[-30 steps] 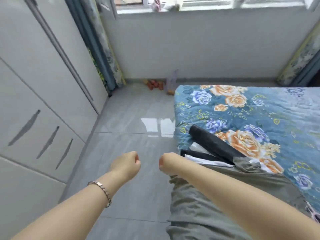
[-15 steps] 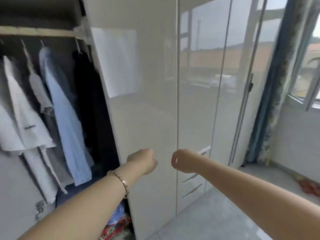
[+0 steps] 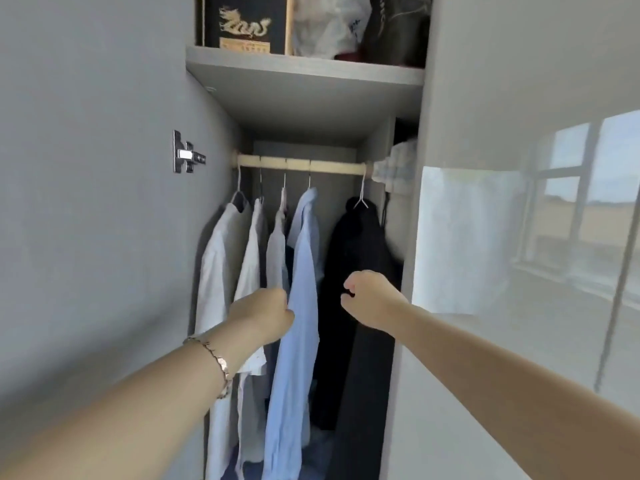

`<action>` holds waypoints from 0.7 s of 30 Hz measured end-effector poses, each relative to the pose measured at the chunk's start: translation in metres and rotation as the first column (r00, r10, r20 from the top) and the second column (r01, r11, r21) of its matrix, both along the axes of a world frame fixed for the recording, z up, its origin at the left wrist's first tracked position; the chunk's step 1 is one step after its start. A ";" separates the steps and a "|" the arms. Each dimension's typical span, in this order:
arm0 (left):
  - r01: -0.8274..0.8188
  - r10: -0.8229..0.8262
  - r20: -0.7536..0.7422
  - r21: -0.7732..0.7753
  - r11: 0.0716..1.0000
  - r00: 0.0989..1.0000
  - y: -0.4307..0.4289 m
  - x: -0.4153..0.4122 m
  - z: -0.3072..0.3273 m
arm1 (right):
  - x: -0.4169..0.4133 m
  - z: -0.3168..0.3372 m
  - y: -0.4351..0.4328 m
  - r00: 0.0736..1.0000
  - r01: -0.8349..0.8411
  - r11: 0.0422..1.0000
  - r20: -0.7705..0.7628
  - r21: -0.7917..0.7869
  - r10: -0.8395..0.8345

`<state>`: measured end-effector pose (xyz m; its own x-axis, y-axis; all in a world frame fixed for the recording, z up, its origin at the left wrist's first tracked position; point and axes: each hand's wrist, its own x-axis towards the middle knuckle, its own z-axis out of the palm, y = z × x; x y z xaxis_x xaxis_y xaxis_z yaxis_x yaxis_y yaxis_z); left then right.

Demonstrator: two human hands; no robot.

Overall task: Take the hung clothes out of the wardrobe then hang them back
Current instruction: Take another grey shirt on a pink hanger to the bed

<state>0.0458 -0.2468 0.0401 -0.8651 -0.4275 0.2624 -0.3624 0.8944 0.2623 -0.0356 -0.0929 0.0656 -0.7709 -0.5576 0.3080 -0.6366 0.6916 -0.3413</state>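
The open wardrobe (image 3: 375, 140) holds five garments on wire hangers, all hooked over a pale rail (image 3: 329, 166) under a grey shelf (image 3: 304, 88). From the left hang three white shirts (image 3: 221, 265), close together, then a light blue shirt (image 3: 302, 306) with its long front falling lowest, then a black garment (image 3: 353, 271) set apart at the right end of the rail. All five hang straight and clear of the wardrobe floor.

The left hand (image 3: 263, 313), a bracelet (image 3: 216, 358) on its wrist, is curled into a fist in front of the white shirts, its knuckles against the blue shirt's left edge. Its fingertips are hidden, so I cannot tell whether it pinches any cloth. The right hand (image 3: 370, 299) is also balled up, fingers folded into the palm with nothing in them, in front of the black garment.

Half a second ago the view faced the glossy closed doors (image 3: 519, 237), with the clothes only at the far left and both fists raised before the door panels. Now the open compartment fills the middle, the shelf above with a black box (image 3: 244, 22) and a white bag (image 3: 329, 26) has come into sight, and both fists sit at the clothes. A second ago the view showed floor and bed.
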 end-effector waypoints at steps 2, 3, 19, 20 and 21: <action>-0.063 0.063 -0.018 -0.044 0.997 0.998 -0.014 -0.014 0.009 | -0.028 0.015 -0.025 0.999 -0.037 0.999 -0.001 -0.015 0.037; -0.094 0.092 -0.039 -0.051 0.994 0.995 -0.020 -0.021 0.013 | -0.042 0.022 -0.037 0.998 -0.059 0.998 -0.008 -0.015 0.059; -0.348 0.338 -0.126 -0.070 0.935 0.933 -0.110 -0.086 0.048 | -0.147 0.079 -0.241 0.929 -0.196 0.931 0.244 -0.309 0.277; -0.351 0.341 -0.127 -0.068 0.934 0.932 -0.115 -0.086 0.049 | -0.154 0.080 -0.244 0.913 -0.154 0.918 0.303 -0.366 0.274; -0.352 0.341 -0.127 -0.071 0.933 0.931 -0.119 -0.087 0.050 | -0.160 0.080 -0.246 0.891 -0.113 0.900 0.358 -0.420 0.279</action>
